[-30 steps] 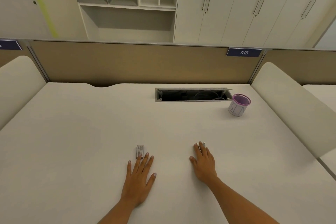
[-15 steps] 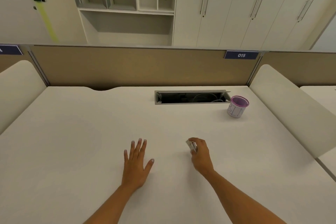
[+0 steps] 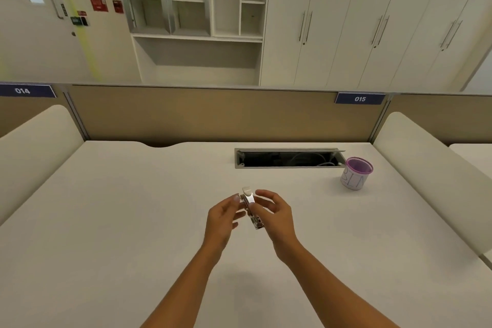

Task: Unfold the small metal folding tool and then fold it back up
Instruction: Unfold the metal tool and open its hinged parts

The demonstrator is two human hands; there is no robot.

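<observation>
The small metal folding tool (image 3: 251,208) is held up above the white desk (image 3: 133,221), between both hands. It is silvery, narrow and tilted, with a pale tip poking out at its top end. My right hand (image 3: 274,214) grips its body from the right side. My left hand (image 3: 222,217) pinches its upper end with the fingertips. Whether a blade is swung out I cannot tell; part of the tool is hidden by my fingers.
A purple-rimmed mesh cup (image 3: 356,173) stands at the back right of the desk. An open cable slot (image 3: 288,158) is cut into the desk behind my hands. Brown partition panels (image 3: 213,114) and padded side dividers (image 3: 426,168) enclose the desk.
My right hand lifted the tool off the desk and brought it towards the middle. My left hand rose from lying flat and took hold of the tool's upper end.
</observation>
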